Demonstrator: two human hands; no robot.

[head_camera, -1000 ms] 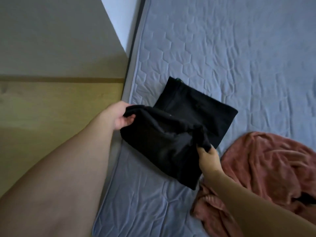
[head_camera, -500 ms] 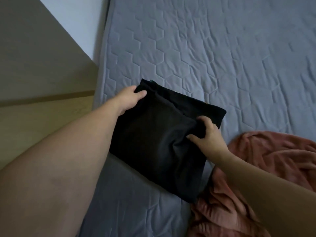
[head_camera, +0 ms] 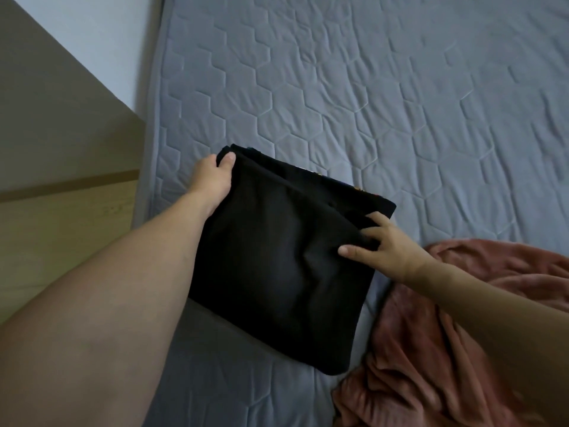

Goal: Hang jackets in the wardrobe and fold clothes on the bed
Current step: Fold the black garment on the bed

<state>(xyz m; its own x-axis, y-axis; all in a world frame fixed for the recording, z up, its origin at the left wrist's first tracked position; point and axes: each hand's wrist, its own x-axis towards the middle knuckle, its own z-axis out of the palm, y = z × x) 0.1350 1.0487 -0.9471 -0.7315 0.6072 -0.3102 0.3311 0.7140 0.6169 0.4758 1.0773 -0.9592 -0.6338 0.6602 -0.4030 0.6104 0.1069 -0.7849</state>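
Head view: both hands on a folded black garment (head_camera: 277, 257) lying on the grey quilted bed (head_camera: 369, 87).
Nearest, just right of the garment, a rumpled pink cloth (head_camera: 431, 365) lies on the bed. The right hand (head_camera: 388, 245) pinches the garment's right edge; the left hand (head_camera: 212, 177) grips its far left corner. Left of the bed stands a wooden panel (head_camera: 61, 226).
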